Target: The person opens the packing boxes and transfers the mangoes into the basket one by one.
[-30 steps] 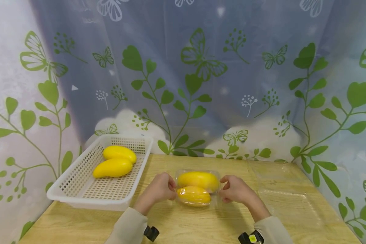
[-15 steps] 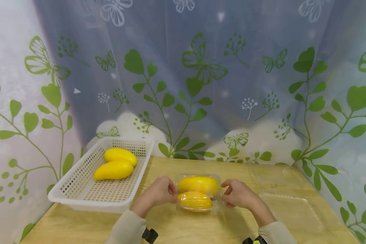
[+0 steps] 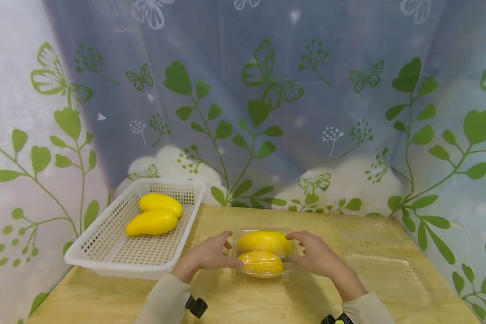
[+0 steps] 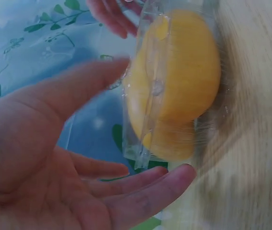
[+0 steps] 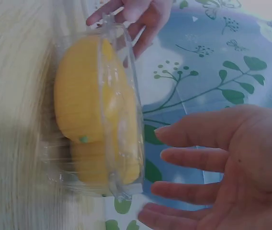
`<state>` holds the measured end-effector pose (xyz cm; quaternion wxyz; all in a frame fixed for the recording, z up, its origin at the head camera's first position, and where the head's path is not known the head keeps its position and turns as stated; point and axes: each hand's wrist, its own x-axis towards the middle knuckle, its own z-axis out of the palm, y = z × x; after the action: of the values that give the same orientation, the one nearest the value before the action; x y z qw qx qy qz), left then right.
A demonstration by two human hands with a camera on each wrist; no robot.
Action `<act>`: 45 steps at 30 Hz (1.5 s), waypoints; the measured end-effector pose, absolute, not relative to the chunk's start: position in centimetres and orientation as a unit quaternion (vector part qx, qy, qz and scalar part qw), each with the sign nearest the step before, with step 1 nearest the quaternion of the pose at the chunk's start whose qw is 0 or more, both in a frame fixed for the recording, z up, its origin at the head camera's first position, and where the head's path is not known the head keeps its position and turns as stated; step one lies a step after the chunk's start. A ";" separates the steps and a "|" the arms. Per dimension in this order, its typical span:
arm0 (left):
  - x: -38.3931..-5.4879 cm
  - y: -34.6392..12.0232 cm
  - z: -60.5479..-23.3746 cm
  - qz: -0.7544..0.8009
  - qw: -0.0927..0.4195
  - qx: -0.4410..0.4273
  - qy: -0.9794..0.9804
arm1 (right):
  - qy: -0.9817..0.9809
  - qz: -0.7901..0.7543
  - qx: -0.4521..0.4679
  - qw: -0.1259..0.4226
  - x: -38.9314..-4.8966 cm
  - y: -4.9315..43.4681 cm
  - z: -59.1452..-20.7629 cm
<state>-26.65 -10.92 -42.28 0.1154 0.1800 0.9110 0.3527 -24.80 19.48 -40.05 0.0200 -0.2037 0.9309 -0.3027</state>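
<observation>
A clear plastic clamshell box with two yellow mangoes inside stands on the table between my hands. Its lid lies over the fruit, with the rims together along the side seen in the right wrist view. My left hand is at the box's left side, thumb and fingers spread; whether the thumb touches the rim is hard to tell. On the other side my right hand has loosely extended fingers, apart from the box in the right wrist view. Neither hand grips anything.
A white perforated basket holding two more mangoes stands on the left. Another clear plastic container, barely visible, lies at the right of the wooden table. A patterned curtain hangs behind.
My left fingers have spread from a closer pinch at the box's left edge. My right fingers have shifted up and inward along its right side. The box stays in about the same place.
</observation>
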 end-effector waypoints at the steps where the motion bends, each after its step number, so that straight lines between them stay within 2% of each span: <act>1: -26.7 -10.8 -42.3 0.359 0.125 0.183 0.907 | 0.931 -0.293 -0.218 0.009 -24.7 19.4 -40.1; 4: -26.6 -10.5 -42.5 0.379 0.147 0.191 0.893 | 0.928 -0.276 -0.249 -0.007 -24.7 19.1 -40.5; 7: -26.5 -10.1 -42.7 0.395 0.149 0.190 0.886 | 0.926 -0.267 -0.265 0.002 -25.0 18.9 -41.0; 11: -26.5 -10.0 -42.8 0.398 0.144 0.179 0.888 | 0.927 -0.241 -0.286 0.003 -25.2 18.8 -41.3; 21: -26.8 -10.0 -43.5 0.420 0.136 0.172 0.881 | 0.937 -0.159 -0.309 -0.039 -25.2 18.0 -41.9; 45: -26.8 -8.9 -44.3 0.408 0.088 0.212 0.884 | 0.927 -0.053 -0.345 -0.137 -25.1 16.9 -42.8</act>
<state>-26.81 -8.91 -44.32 0.0883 0.2122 0.8837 0.4077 -25.10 16.91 -42.79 -0.1375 -0.3448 0.9270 -0.0534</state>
